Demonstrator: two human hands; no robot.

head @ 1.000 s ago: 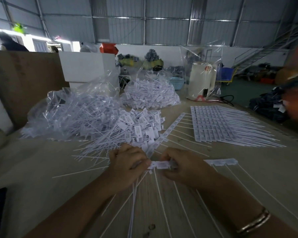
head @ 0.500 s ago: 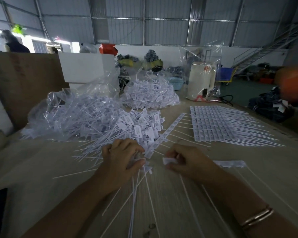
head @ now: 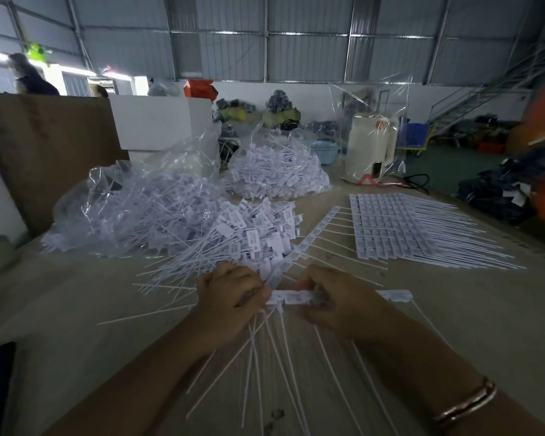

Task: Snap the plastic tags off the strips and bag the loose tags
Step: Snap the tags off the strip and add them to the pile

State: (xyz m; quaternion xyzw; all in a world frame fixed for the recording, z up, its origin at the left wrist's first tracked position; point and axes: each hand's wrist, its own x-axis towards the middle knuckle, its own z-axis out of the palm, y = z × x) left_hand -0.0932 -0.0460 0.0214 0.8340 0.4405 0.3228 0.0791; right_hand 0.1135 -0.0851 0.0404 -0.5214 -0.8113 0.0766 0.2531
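I look down across a pale wooden table (head: 453,325) inside a dim warehouse with corrugated metal walls and a steel staircase (head: 472,102) at the far right. A tall brown board (head: 44,146) stands along the table's left edge, and a white box (head: 161,121) sits behind the heaps. Bare tabletop lies to the right of my hands and at the near left.

In the near centre my left hand (head: 230,303) and right hand (head: 334,303) face each other, close together. Both have their fingers curled, pinching a short white plastic strip (head: 293,298) of flat rectangular tags between them; its far end pokes out past my right hand. Thin white tails fan from it toward me across the wood. A metal bangle (head: 466,404) circles my right wrist.

Just beyond my left hand lies a loose pile of tags (head: 249,234), stiff and spiky. Behind it, left, a crinkled clear bag (head: 132,209) holds more tags, and a second filled bag (head: 277,174) sits further back at centre. To the right, well apart from my hands, a neat flat stack of unbroken strips (head: 400,228) lies with its tails pointing right, and one single strip (head: 321,228) lies diagonally beside it.
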